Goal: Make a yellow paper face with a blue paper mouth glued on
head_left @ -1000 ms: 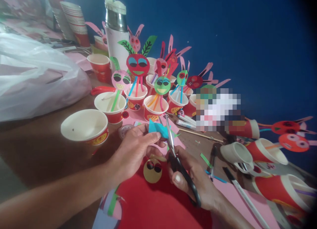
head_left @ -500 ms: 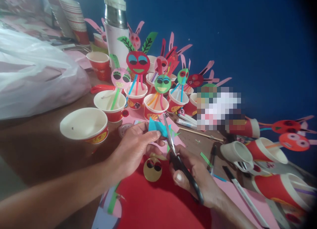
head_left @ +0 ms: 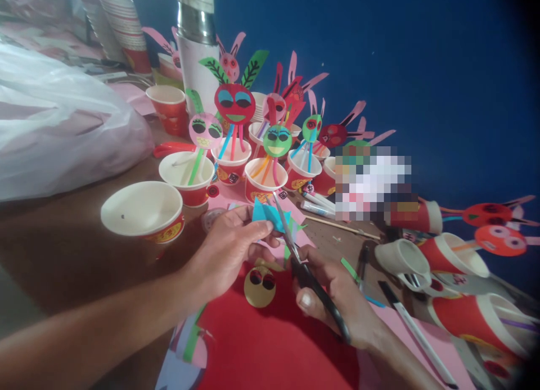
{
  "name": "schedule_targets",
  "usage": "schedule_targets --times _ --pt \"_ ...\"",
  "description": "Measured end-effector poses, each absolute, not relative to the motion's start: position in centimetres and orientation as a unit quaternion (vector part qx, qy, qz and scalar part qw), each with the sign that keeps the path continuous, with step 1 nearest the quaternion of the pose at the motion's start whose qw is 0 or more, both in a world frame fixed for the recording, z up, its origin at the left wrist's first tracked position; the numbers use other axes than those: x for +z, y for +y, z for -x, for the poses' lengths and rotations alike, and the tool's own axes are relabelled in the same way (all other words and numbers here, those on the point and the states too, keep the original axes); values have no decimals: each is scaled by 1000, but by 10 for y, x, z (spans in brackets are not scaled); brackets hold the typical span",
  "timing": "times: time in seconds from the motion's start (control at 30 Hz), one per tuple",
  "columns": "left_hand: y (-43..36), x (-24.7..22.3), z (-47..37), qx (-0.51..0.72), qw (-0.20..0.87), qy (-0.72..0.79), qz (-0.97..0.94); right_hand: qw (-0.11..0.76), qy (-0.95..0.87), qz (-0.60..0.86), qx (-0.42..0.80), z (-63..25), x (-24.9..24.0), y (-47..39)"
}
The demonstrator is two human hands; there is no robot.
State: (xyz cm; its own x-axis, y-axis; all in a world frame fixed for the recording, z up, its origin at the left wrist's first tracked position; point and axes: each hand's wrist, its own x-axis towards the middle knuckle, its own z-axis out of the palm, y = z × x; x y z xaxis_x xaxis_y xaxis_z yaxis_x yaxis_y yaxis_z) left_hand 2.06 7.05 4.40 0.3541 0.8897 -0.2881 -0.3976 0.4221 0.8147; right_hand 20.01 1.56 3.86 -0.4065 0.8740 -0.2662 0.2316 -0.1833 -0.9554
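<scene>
The brown table [head_left: 105,266] bears paper cups [head_left: 142,211], a stick [head_left: 343,228] and a plastic bag [head_left: 63,125].

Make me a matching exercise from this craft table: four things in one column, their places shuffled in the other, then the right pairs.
Things
1. Blue paper
2. Scissors
3. Yellow disc
4. White plastic bag

Places
A. Lying on the red sheet
B. At the left edge of the view
C. In the right hand
D. Pinched by the left hand

Pairs: 1-D, 2-C, 3-A, 4-B
</scene>
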Motion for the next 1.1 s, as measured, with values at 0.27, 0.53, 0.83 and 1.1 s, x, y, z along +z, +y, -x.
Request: schedule_targets --times 0.27,0.53,0.83,1.1 --pt "71 43 -20 421 758 377 -325 262 -569 482 613 -202 39 16" --pt "71 43 -20 421 755 380 -329 265 -523 493 642 -201 41 16" --pt "70 40 -19 425 754 383 -322 277 -513 492 647 -201 36 14" --pt "72 41 -19 414 771 377 -303 297 -508 485 647 -198 34 14"
